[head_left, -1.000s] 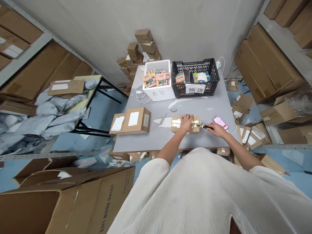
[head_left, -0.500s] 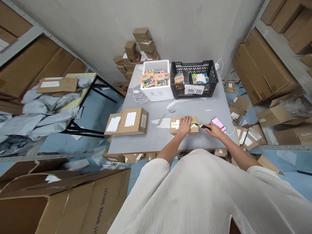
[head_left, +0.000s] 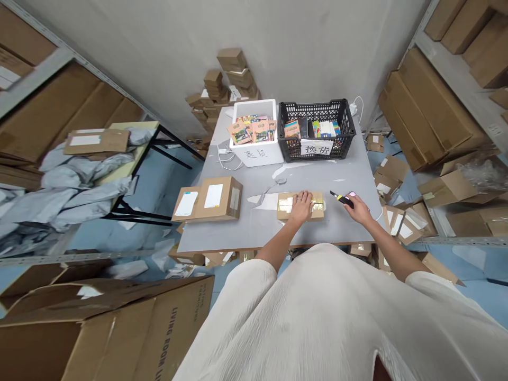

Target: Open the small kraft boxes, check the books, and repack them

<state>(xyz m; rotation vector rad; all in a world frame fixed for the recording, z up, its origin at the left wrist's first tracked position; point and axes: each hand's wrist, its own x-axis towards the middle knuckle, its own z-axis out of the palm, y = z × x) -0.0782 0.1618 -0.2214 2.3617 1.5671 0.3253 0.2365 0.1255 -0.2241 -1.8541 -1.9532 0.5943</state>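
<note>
A small cardboard box (head_left: pixel 284 211) with shiny tape across its top lies near the front of the grey table (head_left: pixel 222 234). My left hand (head_left: pixel 302 205) rests flat on top of this box. My right hand (head_left: pixel 359 210) is closed around a black and yellow utility knife (head_left: pixel 342 199), whose tip points left, apart from the box. Behind and partly under my right hand lies a pink-screened phone (head_left: pixel 352 194), mostly covered.
Two labelled boxes (head_left: pixel 220 200) sit at the table's left. At the back stand a white foam bin (head_left: pixel 257 154) of booklets and a black crate (head_left: pixel 348 138). A side table (head_left: pixel 138 153) holds grey parcels; a large open carton (head_left: pixel 174 323) stands at lower left.
My right hand has moved right with the knife, away from the box's taped top, and now covers more of the phone. My left hand stays on the box.
</note>
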